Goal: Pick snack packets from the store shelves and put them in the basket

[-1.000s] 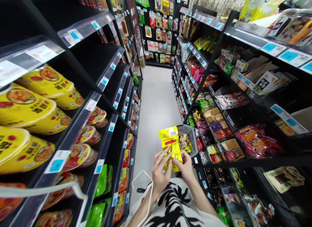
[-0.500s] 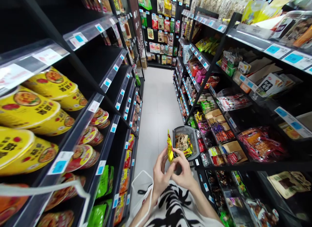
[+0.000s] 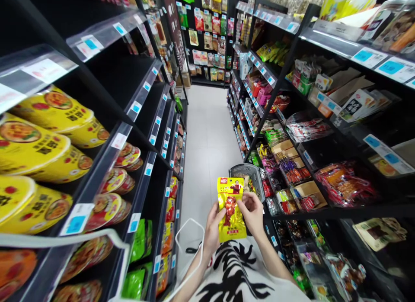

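Note:
A yellow snack packet (image 3: 231,211) with a picture of reddish-brown food is held upright between my two hands, its printed side facing me. My left hand (image 3: 213,226) pinches its left edge, thumb on the front. On the opposite edge, my right hand (image 3: 253,213) grips it with the thumb also on the front. Just beyond the packet sits a grey plastic basket (image 3: 256,174), partly hidden by the packet and my right hand. Some packets inside the basket show past the packet's upper right corner.
Shelves of yellow noodle tubs (image 3: 35,142) and green packets (image 3: 142,240) line the left. On the right, a rack (image 3: 292,150) holds bagged snacks in boxes. A pale tiled aisle (image 3: 205,129) runs to a wall of hanging packets (image 3: 210,33). A white cord-like loop crosses the lower left.
The yellow packet has turned from its barcoded back, through edge-on, to its pictured front. Both hands have shifted to its side edges. The view has moved slightly.

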`<state>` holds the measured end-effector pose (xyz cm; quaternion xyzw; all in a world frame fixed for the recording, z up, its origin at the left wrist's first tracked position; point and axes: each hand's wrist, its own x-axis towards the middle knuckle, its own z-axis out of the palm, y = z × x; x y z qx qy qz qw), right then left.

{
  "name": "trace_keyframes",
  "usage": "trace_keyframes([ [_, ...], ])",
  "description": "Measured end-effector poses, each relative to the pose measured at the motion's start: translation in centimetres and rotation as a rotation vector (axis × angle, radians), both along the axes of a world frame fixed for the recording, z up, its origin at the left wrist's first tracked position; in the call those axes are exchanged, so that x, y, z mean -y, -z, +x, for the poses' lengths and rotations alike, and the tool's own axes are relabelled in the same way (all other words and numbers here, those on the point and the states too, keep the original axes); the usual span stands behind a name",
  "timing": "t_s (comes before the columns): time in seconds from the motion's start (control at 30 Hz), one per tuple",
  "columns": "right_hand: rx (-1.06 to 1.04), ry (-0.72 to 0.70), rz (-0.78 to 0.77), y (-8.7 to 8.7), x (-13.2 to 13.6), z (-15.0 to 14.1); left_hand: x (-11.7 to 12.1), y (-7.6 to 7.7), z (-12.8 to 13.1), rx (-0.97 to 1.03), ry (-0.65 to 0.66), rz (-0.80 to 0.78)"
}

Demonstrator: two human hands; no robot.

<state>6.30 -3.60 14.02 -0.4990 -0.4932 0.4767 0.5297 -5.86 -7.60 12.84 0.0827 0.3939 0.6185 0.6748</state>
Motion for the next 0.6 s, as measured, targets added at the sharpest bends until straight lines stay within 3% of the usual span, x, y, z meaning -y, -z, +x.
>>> trace_keyframes([
  [0.13,-0.073,-0.079,-0.036,0.1,0.0,-0.2,0.5,0.4,0.3,0.013,0.073,0.01],
  [0.6,-0.198,-0.016,-0.13,-0.8,0.7,-0.4,0.8,1.1,0.5,-0.107,0.117,0.036],
])
